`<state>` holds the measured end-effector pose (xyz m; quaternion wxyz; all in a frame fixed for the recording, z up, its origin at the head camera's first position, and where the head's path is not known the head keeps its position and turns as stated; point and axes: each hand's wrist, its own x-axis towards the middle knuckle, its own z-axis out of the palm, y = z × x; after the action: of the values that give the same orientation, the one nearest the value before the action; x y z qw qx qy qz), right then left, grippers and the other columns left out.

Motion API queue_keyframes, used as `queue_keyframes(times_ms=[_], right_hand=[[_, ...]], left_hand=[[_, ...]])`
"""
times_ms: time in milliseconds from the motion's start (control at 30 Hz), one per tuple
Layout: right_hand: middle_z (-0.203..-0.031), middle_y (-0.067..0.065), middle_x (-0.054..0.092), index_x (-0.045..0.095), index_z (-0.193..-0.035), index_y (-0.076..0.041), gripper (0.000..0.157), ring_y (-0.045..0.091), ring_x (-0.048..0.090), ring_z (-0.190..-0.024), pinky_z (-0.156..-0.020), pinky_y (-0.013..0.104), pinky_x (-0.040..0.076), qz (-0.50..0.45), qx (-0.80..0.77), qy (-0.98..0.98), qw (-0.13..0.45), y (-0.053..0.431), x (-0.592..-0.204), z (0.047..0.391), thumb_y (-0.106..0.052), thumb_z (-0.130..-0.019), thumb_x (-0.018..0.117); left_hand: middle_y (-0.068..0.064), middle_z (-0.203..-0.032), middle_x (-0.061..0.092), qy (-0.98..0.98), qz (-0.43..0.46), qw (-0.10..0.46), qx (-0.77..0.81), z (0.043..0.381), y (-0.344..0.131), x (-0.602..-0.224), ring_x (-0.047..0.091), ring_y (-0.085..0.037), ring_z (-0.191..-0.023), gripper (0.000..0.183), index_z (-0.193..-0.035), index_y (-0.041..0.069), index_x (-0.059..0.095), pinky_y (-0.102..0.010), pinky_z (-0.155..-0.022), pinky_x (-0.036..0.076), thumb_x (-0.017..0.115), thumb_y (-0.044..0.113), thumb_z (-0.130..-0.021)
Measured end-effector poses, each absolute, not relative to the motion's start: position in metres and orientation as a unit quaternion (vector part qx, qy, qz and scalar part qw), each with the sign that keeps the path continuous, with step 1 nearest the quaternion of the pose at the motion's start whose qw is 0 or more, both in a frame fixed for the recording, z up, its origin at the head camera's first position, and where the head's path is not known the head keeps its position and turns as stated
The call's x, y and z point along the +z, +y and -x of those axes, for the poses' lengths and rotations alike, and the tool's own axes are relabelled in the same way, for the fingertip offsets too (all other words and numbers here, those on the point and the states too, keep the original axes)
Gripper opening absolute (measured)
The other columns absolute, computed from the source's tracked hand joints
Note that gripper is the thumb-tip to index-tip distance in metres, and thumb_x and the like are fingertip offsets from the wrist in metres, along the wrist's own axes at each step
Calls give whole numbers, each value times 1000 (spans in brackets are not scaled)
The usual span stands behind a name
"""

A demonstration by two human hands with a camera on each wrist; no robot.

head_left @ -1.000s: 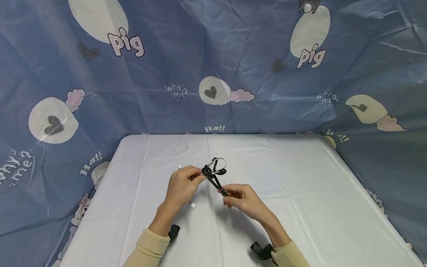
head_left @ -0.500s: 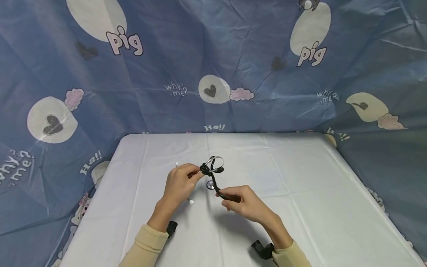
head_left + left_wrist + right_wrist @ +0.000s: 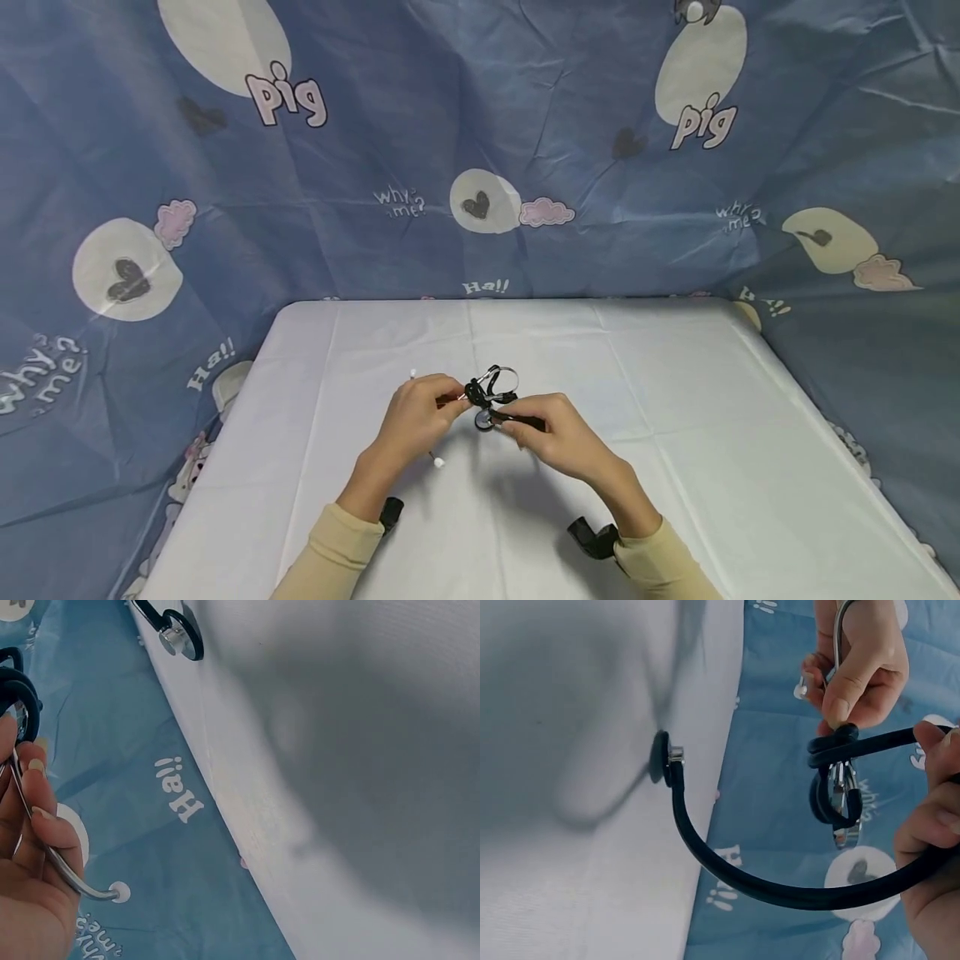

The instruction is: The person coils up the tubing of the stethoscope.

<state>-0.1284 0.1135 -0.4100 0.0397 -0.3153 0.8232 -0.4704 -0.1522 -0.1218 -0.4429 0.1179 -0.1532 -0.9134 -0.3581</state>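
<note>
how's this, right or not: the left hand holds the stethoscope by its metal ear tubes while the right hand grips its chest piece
Not quite: the right hand grips the black stethoscope tubing, not the chest piece, which is apart from that hand, as the right wrist view shows. The left hand does hold the metal ear tubes.

Blue cartoon-print fabric, hung behind and along both sides of a table under a white tablecloth. On the fabric, "pig" lettering at upper left and again at upper right, "why me?" wording, "Ha!!" lettering just above the table's far edge, pale ovals, several with dark hearts, and pink clouds. Wrinkles throughout. Rounded far corners, straight fold creases across the tablecloth. Soft light, duller toward the right-hand fabric; blurred shadows near the middle.
</note>
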Motion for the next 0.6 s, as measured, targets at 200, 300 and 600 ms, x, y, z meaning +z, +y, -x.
queue_keyframes(times_ms=[200, 300, 600], right_hand=[[-69, -3, 63, 77, -101, -15, 16, 6, 54, -59, -55, 22, 46, 306, -489, 816, 13, 109, -404, 138, -10, -94, 64], [-73, 3, 67, 77, -97, -12, 13, 7, 55, -61, -57, 23, 49, 300, -506, 808, -7, 107, -403, 142, -11, -95, 64], [-81, 8, 73, 76, -88, -14, 13, 8, 58, -67, -62, 23, 50, 289, -496, 817, -51, 100, -405, 155, -9, -93, 65]], left_hand=[[22, -81, 67, -911, 186, 97, -356, 149, -121, -439, 59, 2, -71, 9, -80, 31, 73, -25, -68, 49, 79, 26, -84], [21, -80, 66, -907, 215, 99, -347, 148, -121, -438, 57, 3, -70, 7, -81, 30, 74, -21, -66, 48, 79, 26, -84], [18, -76, 63, -893, 293, 115, -321, 147, -124, -437, 51, 1, -64, 8, -80, 27, 73, -18, -60, 43, 78, 22, -85]])
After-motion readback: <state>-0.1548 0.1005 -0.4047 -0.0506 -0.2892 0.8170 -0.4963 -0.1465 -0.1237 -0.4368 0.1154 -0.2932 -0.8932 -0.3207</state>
